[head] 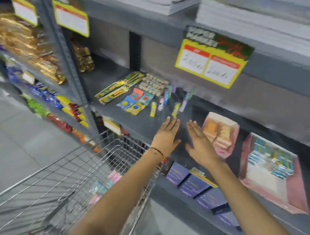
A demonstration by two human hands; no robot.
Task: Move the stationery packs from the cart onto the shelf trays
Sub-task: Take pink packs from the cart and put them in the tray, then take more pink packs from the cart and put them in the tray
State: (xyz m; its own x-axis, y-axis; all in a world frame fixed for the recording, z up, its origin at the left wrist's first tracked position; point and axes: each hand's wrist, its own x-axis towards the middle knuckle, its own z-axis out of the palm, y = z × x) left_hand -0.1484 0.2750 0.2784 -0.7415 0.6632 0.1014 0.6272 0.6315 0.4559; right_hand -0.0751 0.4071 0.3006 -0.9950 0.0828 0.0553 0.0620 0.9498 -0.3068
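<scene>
Two hands, left hand [166, 135] and right hand [201, 143], fingers spread empty above shelf [141, 124]; two pink trays [295, 198]

Grey shelf [143, 124] — pink trays [292, 197], yellow-red price tag [210, 66], silver wire cart [79, 160] — purple boxes [177, 172].

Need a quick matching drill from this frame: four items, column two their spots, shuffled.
1. pink trays
2. cart
3. price sign
4. hands: left hand, right hand

A. hanging from the upper shelf edge
B. in the aisle, lower left
C. on the shelf, right of the hands
D. open, flat over the shelf's bare middle

Pairs: 1-C, 2-B, 3-A, 4-D
</scene>
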